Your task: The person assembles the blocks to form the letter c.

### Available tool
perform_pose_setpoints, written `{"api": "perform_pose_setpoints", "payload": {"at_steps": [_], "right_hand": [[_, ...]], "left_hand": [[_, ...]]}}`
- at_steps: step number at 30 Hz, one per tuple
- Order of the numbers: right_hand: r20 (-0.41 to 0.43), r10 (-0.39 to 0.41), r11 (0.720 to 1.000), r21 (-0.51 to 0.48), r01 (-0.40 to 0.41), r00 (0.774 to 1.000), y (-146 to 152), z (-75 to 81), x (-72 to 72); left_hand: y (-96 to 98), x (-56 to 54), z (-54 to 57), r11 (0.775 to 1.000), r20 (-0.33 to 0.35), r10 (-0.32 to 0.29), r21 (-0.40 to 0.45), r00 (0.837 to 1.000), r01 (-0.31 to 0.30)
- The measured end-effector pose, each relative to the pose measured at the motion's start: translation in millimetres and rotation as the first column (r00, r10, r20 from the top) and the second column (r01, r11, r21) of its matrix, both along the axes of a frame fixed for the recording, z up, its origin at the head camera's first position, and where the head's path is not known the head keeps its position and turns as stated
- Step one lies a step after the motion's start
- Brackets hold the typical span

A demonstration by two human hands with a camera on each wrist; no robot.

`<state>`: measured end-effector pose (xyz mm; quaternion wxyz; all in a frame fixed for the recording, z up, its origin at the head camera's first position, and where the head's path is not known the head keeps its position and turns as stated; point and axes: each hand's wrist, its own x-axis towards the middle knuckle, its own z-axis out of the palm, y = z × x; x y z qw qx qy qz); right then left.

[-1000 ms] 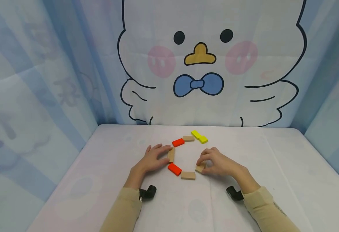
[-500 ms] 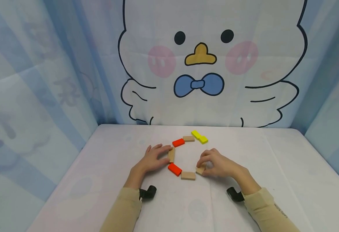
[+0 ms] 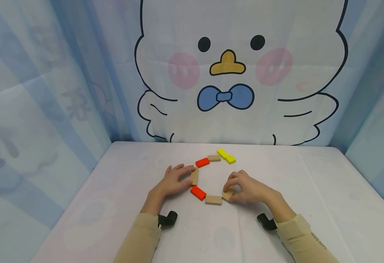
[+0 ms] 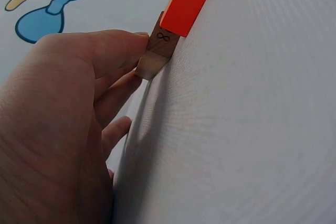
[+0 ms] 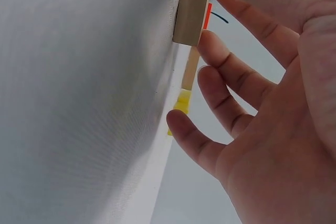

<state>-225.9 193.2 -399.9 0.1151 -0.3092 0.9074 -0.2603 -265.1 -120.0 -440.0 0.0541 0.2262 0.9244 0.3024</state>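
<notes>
Beige sleeves (image 3: 136, 239) up front, a black wrist camera (image 3: 168, 218) by each cuff, all over a white tabletop (image 3: 211, 237). Nearest of the wooden blocks is the plain one (image 3: 213, 199), lying flat with its long axis running left-right. Just off its right end, the right hand (image 3: 249, 187) has a block (image 3: 227, 196) pinched between thumb and fingers; they cover a lot of it, so I can't tell its exact slant from the head view. Left of the plain one, the near red block (image 3: 198, 193) points diagonally, far-left to near-right.

The left hand (image 3: 173, 179) has its fingers loosely spread, tips touching the side block (image 3: 194, 176), which runs near to far, leaning a bit right at the far end. Past that, the far red block (image 3: 202, 162) angles near-left to far-right, then the back wooden block (image 3: 214, 158) sits roughly sideways. Two yellow blocks (image 3: 222, 153) meet at an angle further right. Behind it all, a curtain (image 3: 310, 73) with a cartoon bird and blue bow tie (image 3: 224, 96).
</notes>
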Motion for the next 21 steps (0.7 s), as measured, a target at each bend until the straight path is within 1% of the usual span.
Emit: {"api": "perform_pose_setpoints", "payload": {"at_steps": [8,14,21], "right_hand": [[-0.001,0.024,1.000,-0.004,-0.024,1.000,0.8,-0.4,1.3],[0.017,0.017,1.000,0.007,-0.017,1.000,0.1,0.2,2.1],[0.020,0.015,1.000,0.022,-0.015,1.000,0.3,1.2,2.9]], "left_hand": [[0.4,-0.4,-1.0,1.000,-0.007,-0.001,-0.006,1.000,0.001],[-0.1,0.0,-1.3,1.000,-0.008,-0.004,0.000,1.000,0.004],[-0.1,0.0,-1.0,1.000,-0.006,-0.003,-0.007,1.000,0.003]]}}
